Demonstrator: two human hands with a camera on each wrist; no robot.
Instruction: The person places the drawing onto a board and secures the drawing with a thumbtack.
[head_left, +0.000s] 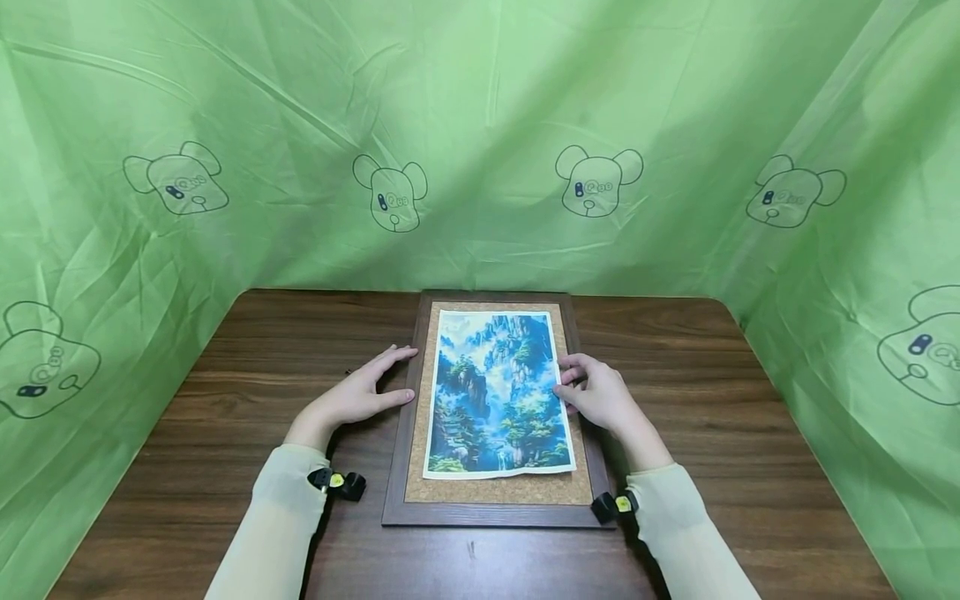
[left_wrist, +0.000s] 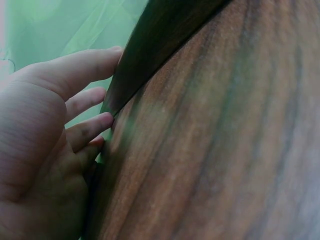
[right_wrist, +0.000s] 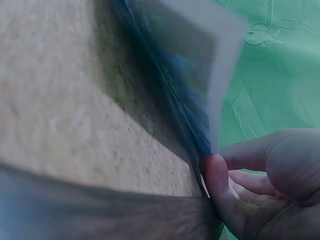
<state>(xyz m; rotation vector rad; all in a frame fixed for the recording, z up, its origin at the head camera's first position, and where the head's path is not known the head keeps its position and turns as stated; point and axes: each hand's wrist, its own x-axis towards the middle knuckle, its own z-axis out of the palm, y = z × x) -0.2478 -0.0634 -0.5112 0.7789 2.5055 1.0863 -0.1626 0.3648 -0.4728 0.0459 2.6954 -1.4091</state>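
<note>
Print (head_left: 497,392), long axis fore-aft (top farthest)

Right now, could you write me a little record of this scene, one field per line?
Left hand: touches the left side of the frame
Right hand: pinches the right edge of the print
Print: blue landscape with cliffs and trees, white border; lies over the cork, raised from it near the right hand
Frame: dark, surrounds the cork, lies on the table
Table: brown, wood-grained
Sleeves: pale, a black device at each cuff
Backdrop: green cloth printed with animal-head outlines
</note>
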